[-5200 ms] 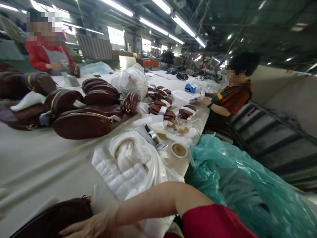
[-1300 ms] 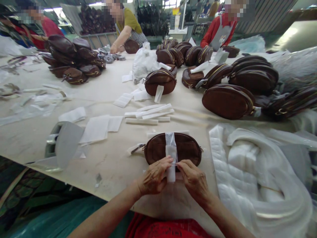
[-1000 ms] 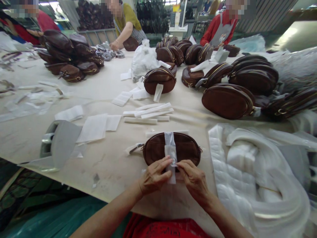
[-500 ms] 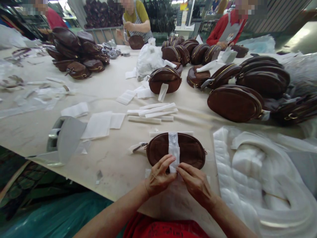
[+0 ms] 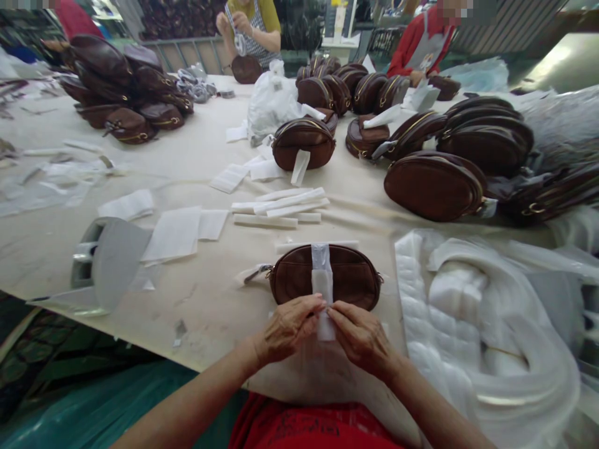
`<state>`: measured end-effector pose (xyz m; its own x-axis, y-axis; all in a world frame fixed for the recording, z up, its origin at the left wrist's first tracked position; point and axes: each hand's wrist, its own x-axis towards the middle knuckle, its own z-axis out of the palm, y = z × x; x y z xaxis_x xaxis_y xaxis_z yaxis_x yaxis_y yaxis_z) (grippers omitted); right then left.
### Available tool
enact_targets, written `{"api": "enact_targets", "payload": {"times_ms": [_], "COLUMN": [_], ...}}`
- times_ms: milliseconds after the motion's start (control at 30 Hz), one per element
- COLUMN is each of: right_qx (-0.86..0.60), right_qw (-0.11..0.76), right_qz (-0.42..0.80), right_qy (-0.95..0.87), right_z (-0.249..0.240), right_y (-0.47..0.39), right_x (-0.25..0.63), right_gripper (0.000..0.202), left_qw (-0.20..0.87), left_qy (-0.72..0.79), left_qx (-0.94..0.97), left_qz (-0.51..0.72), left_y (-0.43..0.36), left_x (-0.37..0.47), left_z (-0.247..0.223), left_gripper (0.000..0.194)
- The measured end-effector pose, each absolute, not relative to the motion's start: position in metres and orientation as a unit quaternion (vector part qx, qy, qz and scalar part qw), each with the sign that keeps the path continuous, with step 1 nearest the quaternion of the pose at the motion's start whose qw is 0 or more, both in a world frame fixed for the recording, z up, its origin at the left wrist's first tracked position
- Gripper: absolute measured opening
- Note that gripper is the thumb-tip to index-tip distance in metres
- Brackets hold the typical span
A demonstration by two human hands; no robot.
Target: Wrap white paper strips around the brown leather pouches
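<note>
A dark brown oval zip bag (image 5: 292, 271) lies on the table before me, with a clasp in thin white wrapping (image 5: 253, 275) at its left end. Down the bag's middle runs a white wrapping strip (image 5: 321, 280), whose lower end hangs past the near edge. My left hand (image 5: 291, 325) pinches the strip at that edge from the left. From the right, my right hand (image 5: 360, 333) pinches it too, the fingertips of both hands almost meeting. The bag's near edge is partly hidden behind my fingers.
White strips (image 5: 281, 209) and flat sheets (image 5: 173, 234) lie beyond the bag. A grey tape dispenser (image 5: 110, 265) stands left, a foam wrap bundle (image 5: 449, 312) right. Brown bags (image 5: 435, 187) are piled at right and back left (image 5: 100, 75). Co-workers (image 5: 255, 28) work across the table.
My hands have drawn slightly toward me along the strip, and more of its lower end now shows below my fingers. The whole view has shifted a little.
</note>
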<state>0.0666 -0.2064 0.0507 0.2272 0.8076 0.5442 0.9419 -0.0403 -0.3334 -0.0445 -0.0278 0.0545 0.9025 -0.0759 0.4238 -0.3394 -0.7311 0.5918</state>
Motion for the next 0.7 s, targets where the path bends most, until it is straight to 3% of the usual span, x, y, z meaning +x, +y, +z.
{"api": "enact_targets", "payload": {"times_ms": [300, 533, 700], "right_qx": [-0.715, -0.749, -0.789], "right_qw": [0.318, 0.403, 0.321], "right_qz": [-0.115, -0.076, -0.128], "right_qy": [-0.612, -0.521, -0.508], "right_z": [0.044, 0.036, 0.019], "right_y": [-0.213, -0.241, -0.25], "right_x": [0.066, 0.039, 0.028], "right_gripper": [0.029, 0.028, 0.026], "left_qw": [0.23, 0.134, 0.124], "left_qy": [-0.156, -0.169, -0.161], "left_qx": [0.928, 0.933, 0.934], "left_qz": [0.25, 0.287, 0.295], "left_y": [-0.036, -0.041, -0.042], "left_x": [-0.036, -0.035, -0.035], "left_z": [0.044, 0.037, 0.032], "left_gripper": [0.031, 0.022, 0.02]}}
